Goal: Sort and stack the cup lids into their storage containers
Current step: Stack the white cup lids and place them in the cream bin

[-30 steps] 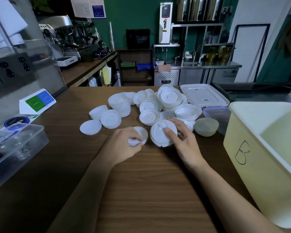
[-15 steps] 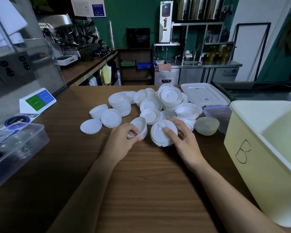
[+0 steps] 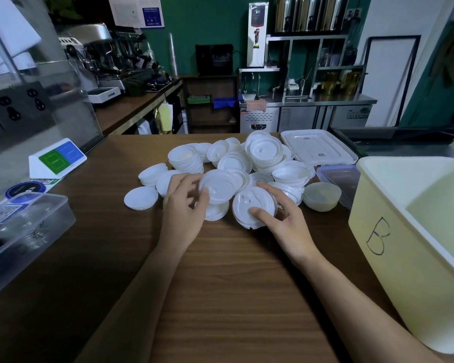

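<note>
Grasping a white lid tilted above a short stack of lids, the left hand closed its grip on that lid's near edge, thumb in front and fingers behind. The right hand gripped a second stack of lids, tipped up on edge on the wooden surface, with the thumb pressed on the top lid's face and the fingers curled behind. A loose heap of white lids lay just beyond both hands. A flat rectangular container lid sat behind the heap to the right. The pale yellow bin marked "B" stood at the right edge, and a clear plastic container stood at the left.
</note>
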